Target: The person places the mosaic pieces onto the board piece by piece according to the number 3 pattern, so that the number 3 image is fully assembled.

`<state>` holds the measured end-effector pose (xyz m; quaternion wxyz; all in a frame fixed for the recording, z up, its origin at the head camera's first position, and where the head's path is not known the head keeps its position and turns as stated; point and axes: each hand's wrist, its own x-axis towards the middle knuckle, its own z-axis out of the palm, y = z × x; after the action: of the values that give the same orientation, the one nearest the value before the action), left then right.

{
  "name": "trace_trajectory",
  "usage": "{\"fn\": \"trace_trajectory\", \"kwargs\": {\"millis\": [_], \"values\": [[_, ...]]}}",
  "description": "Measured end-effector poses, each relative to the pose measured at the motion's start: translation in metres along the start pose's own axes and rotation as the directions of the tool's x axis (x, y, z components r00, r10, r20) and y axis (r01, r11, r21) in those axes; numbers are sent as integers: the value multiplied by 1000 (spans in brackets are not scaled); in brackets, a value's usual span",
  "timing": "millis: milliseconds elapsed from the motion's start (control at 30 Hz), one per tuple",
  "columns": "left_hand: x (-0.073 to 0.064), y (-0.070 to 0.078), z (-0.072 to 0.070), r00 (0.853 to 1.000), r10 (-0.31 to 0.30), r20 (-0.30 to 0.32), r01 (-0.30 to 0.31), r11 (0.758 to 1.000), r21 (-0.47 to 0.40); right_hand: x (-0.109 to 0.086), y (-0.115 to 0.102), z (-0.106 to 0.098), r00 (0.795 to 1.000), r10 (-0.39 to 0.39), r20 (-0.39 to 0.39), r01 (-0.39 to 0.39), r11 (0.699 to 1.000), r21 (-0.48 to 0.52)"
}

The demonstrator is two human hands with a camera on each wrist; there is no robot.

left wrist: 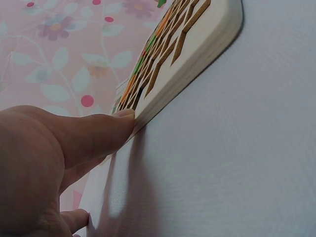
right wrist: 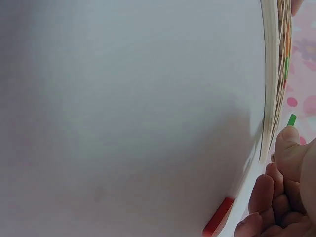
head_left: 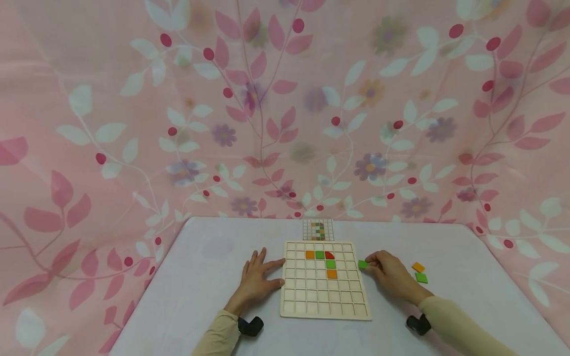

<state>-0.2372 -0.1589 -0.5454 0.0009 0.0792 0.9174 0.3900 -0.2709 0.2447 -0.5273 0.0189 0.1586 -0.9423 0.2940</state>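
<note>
A wooden grid board (head_left: 311,310) lies on the table, with orange, green and red tiles set in some of its upper squares. At its left edge my left hand (head_left: 255,281) rests with fingers spread, thumb and forefinger touching the rim; the left wrist view shows the thumb (left wrist: 103,131) against the board's side. My right hand (head_left: 391,277) pinches a green square tile (head_left: 362,265) just beside the board's right edge. In the right wrist view that green tile (right wrist: 292,120) sticks up past the thumb.
Right of my right hand lie a loose orange tile (head_left: 418,267) and a green tile (head_left: 421,278). A red piece (right wrist: 218,217) shows on the table in the right wrist view. Behind the board is a small pattern card (head_left: 305,230) with a coloured grid, near the floral cloth backdrop (head_left: 285,123).
</note>
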Motion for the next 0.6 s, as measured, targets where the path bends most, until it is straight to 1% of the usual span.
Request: {"fn": "trace_trajectory", "kwargs": {"millis": [100,267,433,600], "values": [[1,0,0,1000,-1,2,1,1000,0,4,-5,5,1000,6,13,-6,1000,-7],[3,-2,0,1000,-1,3,1,1000,-2,7,-15,11,999,-33,20,33,999,13],[3,-4,1,1000,-6,5,6,1000,-1,11,-26,16,999,-25,39,23,999,46],[4,-4,2,1000,-10,3,10,1000,-4,16,-37,18,998,-34,58,31,999,44]]}}
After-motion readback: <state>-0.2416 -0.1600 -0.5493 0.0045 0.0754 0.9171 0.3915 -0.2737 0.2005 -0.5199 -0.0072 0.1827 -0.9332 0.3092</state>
